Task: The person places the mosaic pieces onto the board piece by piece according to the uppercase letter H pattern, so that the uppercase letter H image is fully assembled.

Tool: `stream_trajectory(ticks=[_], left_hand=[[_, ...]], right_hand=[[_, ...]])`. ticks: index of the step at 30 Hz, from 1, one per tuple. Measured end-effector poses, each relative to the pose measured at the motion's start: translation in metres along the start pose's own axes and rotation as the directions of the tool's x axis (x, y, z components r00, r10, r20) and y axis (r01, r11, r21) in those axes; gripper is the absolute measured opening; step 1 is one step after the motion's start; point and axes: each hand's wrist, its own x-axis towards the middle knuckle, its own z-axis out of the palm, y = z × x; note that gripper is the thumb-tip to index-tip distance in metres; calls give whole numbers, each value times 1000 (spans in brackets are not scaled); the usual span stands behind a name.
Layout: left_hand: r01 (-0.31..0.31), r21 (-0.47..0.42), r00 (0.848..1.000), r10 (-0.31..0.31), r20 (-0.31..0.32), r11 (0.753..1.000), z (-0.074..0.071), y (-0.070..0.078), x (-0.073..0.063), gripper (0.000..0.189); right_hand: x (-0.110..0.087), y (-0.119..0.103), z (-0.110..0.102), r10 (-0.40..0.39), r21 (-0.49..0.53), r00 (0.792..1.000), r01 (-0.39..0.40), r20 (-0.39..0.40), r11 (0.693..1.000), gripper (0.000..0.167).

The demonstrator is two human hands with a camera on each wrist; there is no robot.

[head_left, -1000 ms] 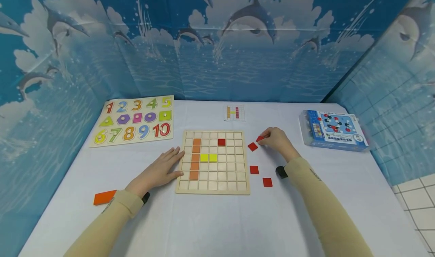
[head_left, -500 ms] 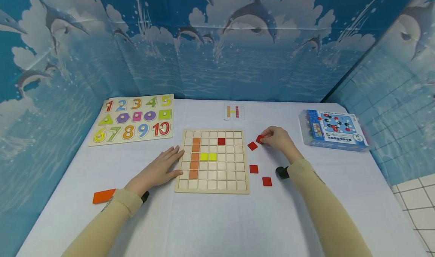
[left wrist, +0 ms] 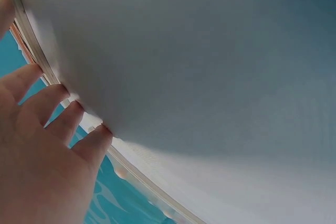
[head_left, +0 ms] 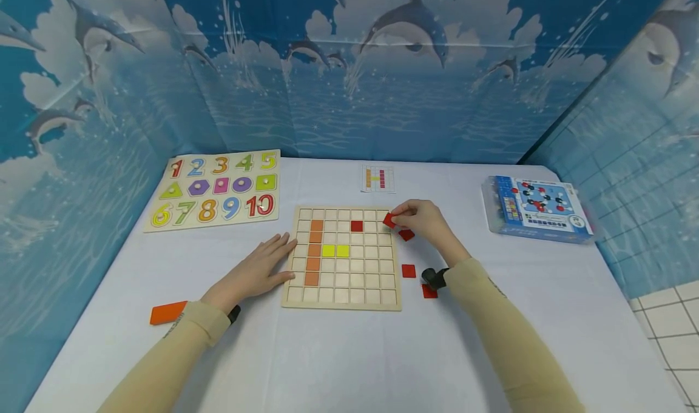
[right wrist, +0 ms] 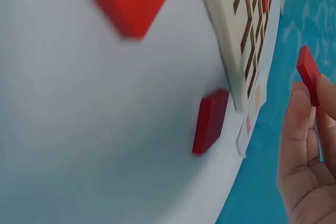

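Above the grid board's (head_left: 341, 295) far right corner: red tile (head_left: 389, 220), held by the right hand (head_left: 419, 219). Thumb and fingertips closed to tile thickness, one end pinched, rest sticking out, presumably so it can be set down cleanly. Fingers of the left hand (head_left: 253, 279) extended, tips on the board's left edge, gripping nothing; likely steadying it. Loose red tiles (head_left: 408, 271) right of board, probably for short reach.

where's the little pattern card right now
In the head view, the pattern card lies beyond the grid board, right of the number puzzle and left of the blue box.
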Motion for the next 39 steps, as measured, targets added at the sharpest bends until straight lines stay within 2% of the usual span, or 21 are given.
stream_trajectory(ticks=[7, 11, 16, 26, 39], left_hand=[[8, 1, 1000, -8, 4, 1000, 0, 0, 0, 72], [4, -1, 1000, -4, 4, 1000, 1, -1, 1, 72], [1, -3, 1000, -1, 6, 1000, 1, 0, 1, 72], [11, 1, 1000, -11, 10, 1000, 0, 0, 0, 72], [12, 1, 1000, -12, 9, 1000, -1, 2, 0, 72]], right_hand=[[2, -20, 24, -25, 4, 999, 25, 32, 1000, 20], [3, -27, 37, -72, 13, 996, 72, 56, 997, 18], [4, -29, 49, -71, -19, 994, 73, 85, 997, 14], [6, -30, 59, -111, -127, 990, 122, 91, 984, 5], [4, -37, 70, -125, -227, 991, 134, 56, 965, 4]])
